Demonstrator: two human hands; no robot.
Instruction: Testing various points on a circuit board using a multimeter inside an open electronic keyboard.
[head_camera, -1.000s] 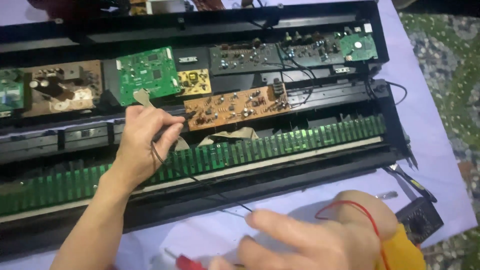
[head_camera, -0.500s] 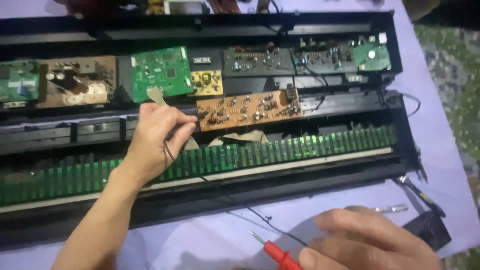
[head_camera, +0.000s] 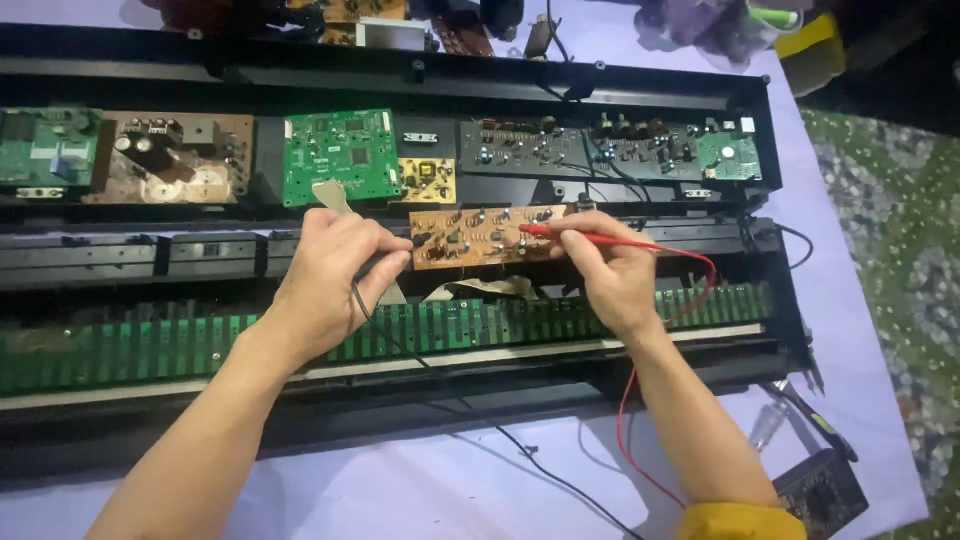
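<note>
Your right hand (head_camera: 600, 275) pinches the red probe (head_camera: 590, 236), lying leftward onto the brown board (head_camera: 480, 238); your left hand (head_camera: 335, 270) pinches the black probe (head_camera: 375, 265) at its left edge.

Left hand (head_camera: 335, 270) fisted, fingers curled in a closed grip, forearm bare, right hand (head_camera: 605, 275) in a pinching grip, thumb and fingertips together, yellow cuff at elbow

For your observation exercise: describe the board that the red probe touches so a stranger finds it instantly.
Inside the long black open case, look just above the green strip. The brown circuit board lies between both hands, the only orange-brown one in that middle row.
</note>
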